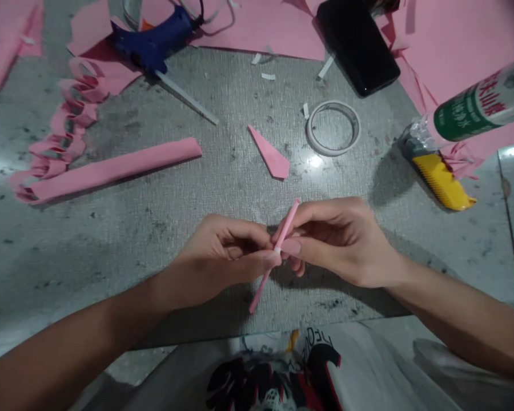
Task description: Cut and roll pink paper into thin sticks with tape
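Between both hands, close to the table's front edge, is a thin pink paper roll [288, 224], tilted, with a small white band near its middle. My left hand [235, 251] pinches it from the left, thumb on top by the band. From the other side my right hand [338, 240] grips it between thumb and fingers. Beyond the hands lies a pointed pink paper piece [272, 155]. A roll of white tape [354, 140] rests on its side at right of that piece. Farther left is a longer pink paper tube [124, 169].
A blue glue gun [158, 43] with a glue stick lies at upper left beside a pink folded-paper chain [64, 128]. At upper right are a black phone [357, 45], a plastic bottle [475, 108] and a yellow comb-like tool [443, 181]. Pink sheets [261, 25] cover the back.
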